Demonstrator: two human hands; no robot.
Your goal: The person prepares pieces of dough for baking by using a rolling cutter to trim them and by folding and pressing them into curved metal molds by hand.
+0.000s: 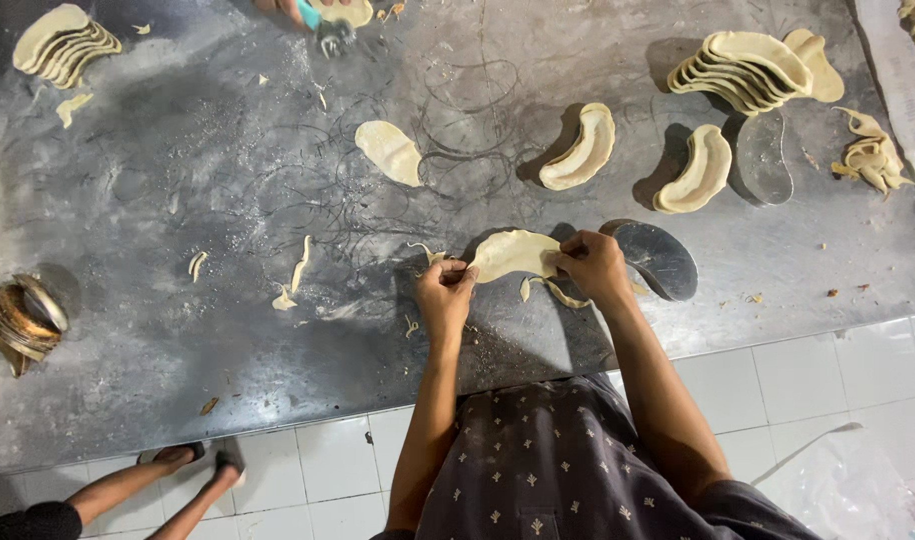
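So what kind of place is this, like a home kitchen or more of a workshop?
Most likely a small food-production workshop, not a home kitchen. A large floured metal worktable holds stacks of shaped dough pieces and curved metal moulds, and both hands, left hand and right hand, hold a thin dough sheet.

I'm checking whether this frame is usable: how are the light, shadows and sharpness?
Head view: light is uneven, with dull glare on the metal table; dough pieces cast dark shadows leftward; the left hand and right hand holding the dough sheet look sharp.
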